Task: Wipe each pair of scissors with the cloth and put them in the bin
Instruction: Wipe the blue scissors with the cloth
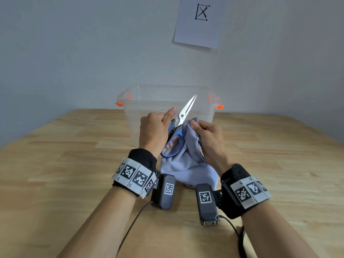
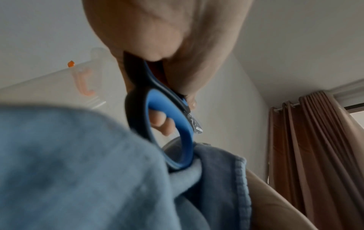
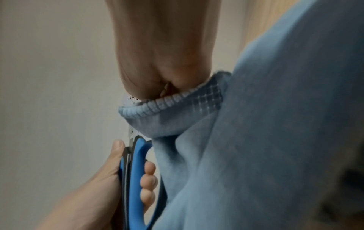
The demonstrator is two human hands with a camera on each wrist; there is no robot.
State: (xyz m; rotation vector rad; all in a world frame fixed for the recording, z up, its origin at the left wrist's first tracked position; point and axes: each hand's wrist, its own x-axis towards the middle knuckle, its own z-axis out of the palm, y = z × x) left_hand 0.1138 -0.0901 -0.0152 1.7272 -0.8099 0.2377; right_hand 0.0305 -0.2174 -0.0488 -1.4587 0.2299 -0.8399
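Scissors (image 1: 183, 116) with blue handles point upward, gripped by the left hand (image 1: 154, 131); the right hand (image 1: 208, 138) pinches a light-blue cloth (image 1: 186, 164) beside the blades, before a clear bin (image 1: 167, 103).

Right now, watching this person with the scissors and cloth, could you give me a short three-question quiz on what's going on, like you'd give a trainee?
1. True or false: the blue-handled steel scissors already lie inside the clear plastic bin with orange latches.
2. Which hand holds the pale blue cloth? A) left hand B) right hand C) neither
3. Fill in: the scissor blades are closed and point up toward the ____.

Key
1. False: the left hand grips their handles in front of the bin.
2. B: the right hand pinches the cloth beside the blades' base.
3. bin, standing on the wooden table.
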